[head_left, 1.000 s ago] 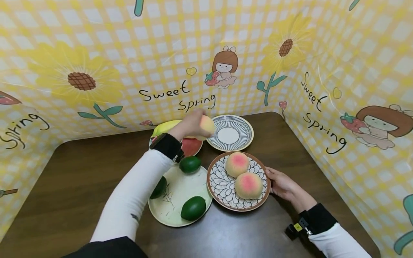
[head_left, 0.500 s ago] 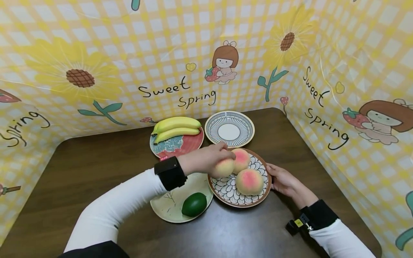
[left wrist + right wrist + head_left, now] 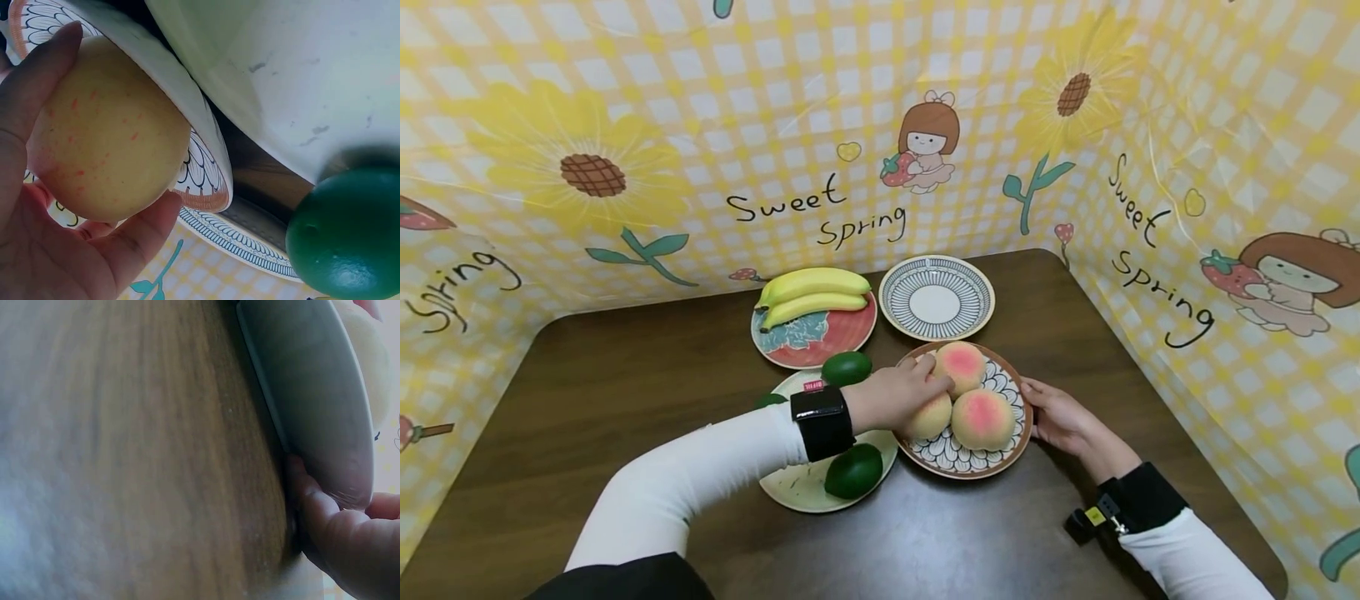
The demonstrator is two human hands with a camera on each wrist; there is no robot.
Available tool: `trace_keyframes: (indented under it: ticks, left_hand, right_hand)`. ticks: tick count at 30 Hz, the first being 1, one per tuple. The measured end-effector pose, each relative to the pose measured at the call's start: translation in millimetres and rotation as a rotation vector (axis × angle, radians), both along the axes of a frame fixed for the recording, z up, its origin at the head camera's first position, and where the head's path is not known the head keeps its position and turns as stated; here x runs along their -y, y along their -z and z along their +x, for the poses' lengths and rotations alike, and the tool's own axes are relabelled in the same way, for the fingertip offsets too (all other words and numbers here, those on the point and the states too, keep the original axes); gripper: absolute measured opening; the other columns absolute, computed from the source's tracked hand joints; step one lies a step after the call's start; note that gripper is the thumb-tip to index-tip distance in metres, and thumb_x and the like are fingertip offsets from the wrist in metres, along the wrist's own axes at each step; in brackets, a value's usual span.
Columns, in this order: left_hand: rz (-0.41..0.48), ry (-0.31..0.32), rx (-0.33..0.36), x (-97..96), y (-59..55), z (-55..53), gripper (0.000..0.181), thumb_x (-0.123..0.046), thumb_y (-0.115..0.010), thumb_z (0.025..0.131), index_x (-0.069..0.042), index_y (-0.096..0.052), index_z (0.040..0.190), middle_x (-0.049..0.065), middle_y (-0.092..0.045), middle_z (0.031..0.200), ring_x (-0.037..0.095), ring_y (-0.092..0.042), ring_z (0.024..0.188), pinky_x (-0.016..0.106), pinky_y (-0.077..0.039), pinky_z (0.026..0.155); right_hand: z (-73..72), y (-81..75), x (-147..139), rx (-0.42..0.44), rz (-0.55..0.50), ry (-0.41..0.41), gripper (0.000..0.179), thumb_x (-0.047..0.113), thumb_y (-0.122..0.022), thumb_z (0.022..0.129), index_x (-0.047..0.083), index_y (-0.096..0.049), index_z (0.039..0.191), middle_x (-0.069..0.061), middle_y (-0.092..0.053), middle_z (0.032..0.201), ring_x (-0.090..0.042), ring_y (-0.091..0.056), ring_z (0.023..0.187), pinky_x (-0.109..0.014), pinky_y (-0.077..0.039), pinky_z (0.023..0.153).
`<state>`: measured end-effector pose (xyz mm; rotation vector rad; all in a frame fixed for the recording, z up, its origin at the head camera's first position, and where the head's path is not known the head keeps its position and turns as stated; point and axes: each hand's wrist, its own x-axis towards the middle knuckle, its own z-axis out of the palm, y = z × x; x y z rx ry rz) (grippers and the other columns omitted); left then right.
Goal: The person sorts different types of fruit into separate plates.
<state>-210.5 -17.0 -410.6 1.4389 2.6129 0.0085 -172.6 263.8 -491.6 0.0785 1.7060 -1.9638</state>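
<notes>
Peaches: three, all at the brown-rimmed petal-patterned plate [image 3: 955, 463]. First peach [image 3: 928, 419] at the plate's left side, in the left hand [image 3: 901, 393]; thumb and fingers curl round it. Cannot tell whether its underside touches the plate. Second peach [image 3: 960, 367] toward the back of the plate, close to the left fingertips; third peach [image 3: 983, 419] to the right, nearer the front.

Right hand [image 3: 1060, 421]: pinches the same plate at its right edge, some fingers low against the outer wall in the right wrist view. Plate sits flat on the dark wooden counter [image 3: 940, 542].

Dark green oval fruits: three, at the pale green plate [image 3: 797, 493], just left of the peaches' plate. One at the back [image 3: 846, 368], one at the front right [image 3: 853, 471], one at the left [image 3: 771, 400], mostly hidden by the left forearm.

Bananas: two, side by side on the red-and-teal plate [image 3: 842, 329] at the back left; upper banana [image 3: 812, 285], lower banana [image 3: 816, 308].

Plates: four in all, the last a striped plate [image 3: 935, 304] at the back, behind the peaches.

White sleeves: two, one per arm. Black wristbands: two, left [image 3: 822, 422] and right [image 3: 1138, 500]. Yellow-checked cloth [image 3: 700, 150] behind.
</notes>
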Motion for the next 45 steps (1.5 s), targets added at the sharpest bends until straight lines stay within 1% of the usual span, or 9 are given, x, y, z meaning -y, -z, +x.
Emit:
trace_keyframes:
  ticks: [7,13,18,21,24,29,33,40,45]
  left_hand:
    - [-0.032,-0.038,-0.049,1.4,-1.0,2.4,0.069,-0.026,-0.086,0.072,-0.021,-0.047,0.129,0.014,-0.046,0.132,0.031,-0.054,0.115,0.041,-0.059,0.075]
    - [-0.054,-0.043,-0.014,1.1,-4.0,4.4,0.076,-0.032,-0.087,0.072,-0.024,-0.045,0.134,0.01,-0.047,0.13,0.029,-0.054,0.116,0.039,-0.058,0.077]
    - [-0.028,-0.127,0.137,7.5,-28.0,-5.1,0.092,-0.046,-0.082,0.077,-0.025,-0.032,0.152,0.013,-0.047,0.14,0.027,-0.055,0.122,0.039,-0.056,0.086]
    - [0.053,-0.237,0.183,21.4,-56.2,-26.5,0.091,-0.044,-0.077,0.083,-0.022,-0.027,0.156,0.014,-0.043,0.149,0.028,-0.051,0.13,0.041,-0.051,0.1]
    - [0.144,-0.341,0.156,42.9,-85.9,-61.3,0.085,-0.035,-0.076,0.087,-0.014,-0.029,0.155,0.017,-0.038,0.155,0.033,-0.044,0.138,0.045,-0.041,0.112]
    - [0.195,-0.54,0.133,85.6,-109.9,-121.5,0.075,-0.022,-0.069,0.091,-0.005,-0.03,0.153,0.02,-0.035,0.157,0.036,-0.035,0.145,0.046,-0.031,0.12]
    - [0.175,-0.646,0.163,102.8,-84.5,-153.1,0.069,-0.02,-0.066,0.093,-0.002,-0.033,0.151,0.02,-0.037,0.156,0.036,-0.035,0.145,0.046,-0.03,0.12]
    - [0.093,-0.693,0.165,107.7,-24.6,-178.3,0.073,-0.014,-0.07,0.089,-0.003,-0.034,0.152,0.022,-0.035,0.157,0.04,-0.031,0.147,0.048,-0.032,0.119]
    - [0.028,-0.702,0.073,104.4,-6.9,-191.3,0.06,-0.005,-0.061,0.092,-0.011,-0.043,0.148,0.021,-0.039,0.155,0.043,-0.033,0.144,0.059,-0.032,0.115]
  right_hand:
    - [-4.3,-2.2,3.1,-0.005,-0.007,0.0,0.063,0.03,-0.023,0.109,-0.001,0.005,0.156,-0.022,-0.027,0.153,0.003,-0.055,0.103,-0.026,-0.053,0.088]
    - [-7.0,-7.4,0.0,-0.012,0.077,-0.021,0.064,0.03,-0.029,0.109,-0.001,0.0,0.157,0.001,-0.049,0.132,0.003,-0.054,0.103,-0.021,-0.049,0.086]
    - [-31.7,-13.5,-4.8,-0.046,0.209,-0.044,0.067,0.033,-0.026,0.109,-0.007,0.0,0.155,-0.031,-0.028,0.154,-0.03,-0.044,0.134,-0.031,-0.044,0.103]
    - [-62.9,-19.4,-5.7,-0.043,0.253,-0.039,0.065,0.033,-0.021,0.109,-0.007,0.0,0.155,-0.035,-0.013,0.159,-0.043,-0.025,0.146,-0.04,-0.041,0.112]
    - [-97.0,-24.3,-4.9,-0.023,0.249,-0.018,0.063,0.032,-0.019,0.108,-0.005,0.0,0.156,-0.033,-0.015,0.159,-0.041,-0.031,0.144,-0.038,-0.044,0.111]
    - [-139.3,-24.0,5.4,0.014,0.15,0.038,0.059,0.025,-0.024,0.108,-0.002,-0.004,0.157,-0.014,-0.054,0.13,-0.012,-0.055,0.106,-0.025,-0.052,0.09]
    - [-161.4,6.8,-8.6,0.005,0.015,0.031,0.052,0.021,-0.038,0.107,0.001,-0.025,0.153,0.006,-0.059,0.094,-0.006,-0.056,0.089,-0.025,-0.049,0.083]
    - [-202.9,58.9,-26.1,-0.014,0.07,-0.005,0.056,0.022,-0.038,0.108,0.004,-0.018,0.157,-0.009,-0.052,0.124,-0.015,-0.051,0.111,-0.035,-0.044,0.101]
    - [-252.1,109.2,-44.9,0.012,-0.004,-0.011,0.045,0.023,-0.047,0.105,0.01,-0.037,0.146,-0.007,-0.061,0.116,-0.015,-0.059,0.107,-0.032,-0.051,0.094]
